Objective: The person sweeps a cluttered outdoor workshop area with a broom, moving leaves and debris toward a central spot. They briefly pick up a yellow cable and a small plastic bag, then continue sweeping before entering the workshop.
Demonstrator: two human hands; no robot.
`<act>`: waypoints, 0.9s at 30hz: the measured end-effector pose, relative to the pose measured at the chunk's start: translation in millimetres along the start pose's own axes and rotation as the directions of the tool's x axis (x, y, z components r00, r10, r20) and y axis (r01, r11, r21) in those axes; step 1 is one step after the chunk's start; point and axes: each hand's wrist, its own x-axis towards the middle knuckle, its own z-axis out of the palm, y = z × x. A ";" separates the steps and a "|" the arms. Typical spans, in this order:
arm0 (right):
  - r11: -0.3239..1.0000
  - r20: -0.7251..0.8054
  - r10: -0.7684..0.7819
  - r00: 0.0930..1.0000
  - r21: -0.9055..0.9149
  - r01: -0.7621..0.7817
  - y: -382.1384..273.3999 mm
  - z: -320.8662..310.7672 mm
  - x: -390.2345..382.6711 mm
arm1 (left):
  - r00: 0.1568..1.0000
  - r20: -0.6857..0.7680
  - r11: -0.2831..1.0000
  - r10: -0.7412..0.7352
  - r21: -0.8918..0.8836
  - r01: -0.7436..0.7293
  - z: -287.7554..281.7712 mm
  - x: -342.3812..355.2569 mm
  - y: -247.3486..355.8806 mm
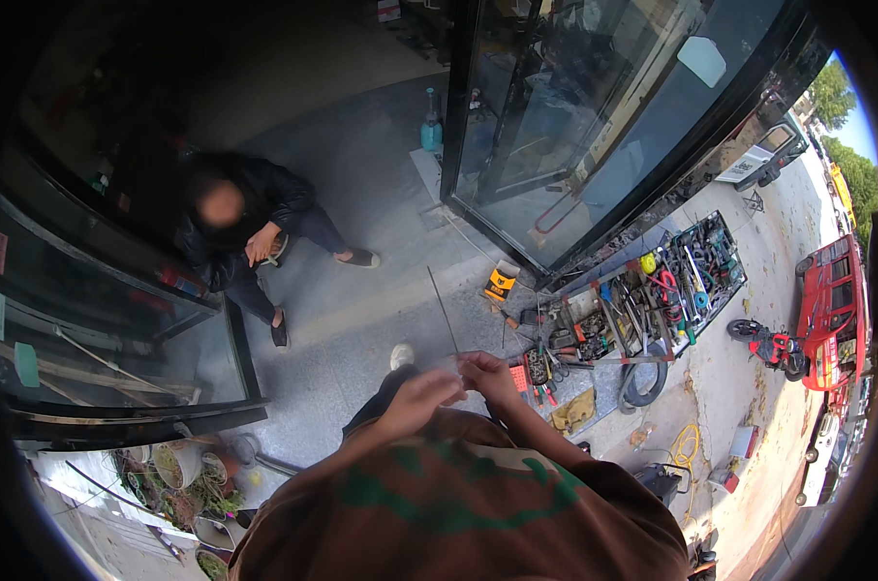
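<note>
At the far left a dark-framed glass door (119, 320) stands open, with potted plants (182, 474) clustered below it, and just right of that a seated person in dark clothes (250, 228) rests on the grey paving, well apart from the work. Toward the middle, the left hand (419, 395) comes up from a brown sleeve and meets the right hand (487, 373) in front of the chest; both are pinched together around the lower end of a thin metal rod (445, 312), which rises from the fingers and leans slightly to the left, its free tip out over the pavement. The left hand looks closed on the rod's base with curled fingers, and the right hand seems to nip it just beside, though exactly how the fingertips meet is too small to tell. The rod looks light and slim, probably stiff along its length yet springy enough to whip or bend if held only at one end; its smooth surface may slip or roll in bare fingers, so a firm pinch near the bottom with the second hand steadying a little higher seems the sound hold, keeping clear of the point. Further right a yellow tool (501, 283) lies by the glass shopfront (594, 116), then open toolboxes (642, 300) crammed with hand tools, a coiled black tyre (644, 382), and a red motorbike (773, 344) at the edge.
</note>
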 end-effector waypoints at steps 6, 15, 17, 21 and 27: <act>0.983 -0.007 -0.135 0.991 -0.124 0.134 -71.1 78.6 101.5 | 0.990 -0.021 0.983 0.140 -0.117 -0.141 -92.2 78.9 73.1; 0.960 0.102 -0.075 0.992 -0.260 0.100 -168.5 122.9 237.5 | 0.995 0.010 0.995 0.096 0.026 -0.096 -194.0 203.8 165.4; 0.961 0.090 -0.052 0.995 -0.266 0.074 -191.2 115.9 284.0 | 0.981 0.009 0.980 0.196 0.022 -0.196 -214.0 237.5 198.7; 0.983 0.057 0.004 0.998 -0.185 0.007 -248.5 104.5 371.7 | 0.813 -0.177 0.832 0.554 0.127 -0.539 -265.9 280.8 317.6; 0.979 0.166 0.049 0.985 -0.203 -0.014 -397.2 146.4 513.9 | -0.129 -0.029 -0.104 0.991 0.432 -0.896 -275.9 271.0 518.4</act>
